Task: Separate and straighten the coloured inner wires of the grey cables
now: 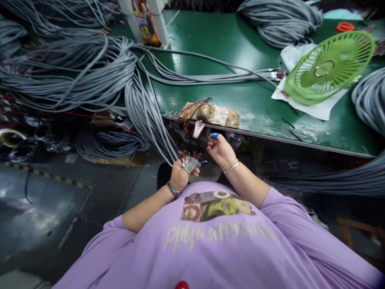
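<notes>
Below the table edge, left hand (pixel 179 175) gripping grey cable (pixel 150 120), coloured wires splayed, right hand (pixel 220 150) loosely curled, empty

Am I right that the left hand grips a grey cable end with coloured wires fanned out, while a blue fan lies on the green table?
Not quite: the fan is green, not blue, as the head view shows. The rest holds: the left hand grips the grey cable end with coloured wires fanned out, and the fan lies on the green table.

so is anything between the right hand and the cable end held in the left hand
Nothing visible: the right hand sits apart, across an open gap, from the grey cable end with fanned coloured wires gripped in the left hand.
</notes>
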Demonstrator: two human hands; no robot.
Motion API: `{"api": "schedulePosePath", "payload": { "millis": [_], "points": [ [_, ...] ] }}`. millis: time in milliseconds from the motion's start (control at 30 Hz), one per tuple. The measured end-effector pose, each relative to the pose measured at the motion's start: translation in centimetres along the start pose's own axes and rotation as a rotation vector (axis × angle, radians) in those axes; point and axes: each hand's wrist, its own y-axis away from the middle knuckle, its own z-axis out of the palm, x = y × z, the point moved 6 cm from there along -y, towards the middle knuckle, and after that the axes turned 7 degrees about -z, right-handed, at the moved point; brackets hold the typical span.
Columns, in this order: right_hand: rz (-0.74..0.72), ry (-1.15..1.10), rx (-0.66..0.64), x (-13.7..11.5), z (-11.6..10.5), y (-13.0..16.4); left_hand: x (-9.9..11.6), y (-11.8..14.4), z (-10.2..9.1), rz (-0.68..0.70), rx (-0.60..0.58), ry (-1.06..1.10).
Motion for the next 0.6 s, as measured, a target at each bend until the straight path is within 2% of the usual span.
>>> {"api": "schedulePosePath", "payload": {
  "millis": [100, 200, 267, 467, 600],
  "points": [
    [0.101, 0.008, -0.131, -0.1, -0.1, -0.1, 0.2, -0.2, -0.6, 0.023, 0.063, 0.103],
    [0.222, 0.094, -0.279, 1.1, 0.0, 0.9, 0.4, -0.5, -0.6, 0.04, 0.073, 0.155],
    [0.246, 0.152, -0.33, 1.6, 0.2, 1.4, 0.5, -0.6, -0.6, 0.037, 0.079, 0.161],
    [0.195, 0.334, -0.423, 1.2, 1.5, 2.0, 0.5, -0.5, -0.6, 0.007, 0.115, 0.131],
    [0.07, 0.418, -0.441, 1.2, 2.2, 2.2, 0.6, -0.6, -0.6, 0.012, 0.116, 0.101]
  ]
}}
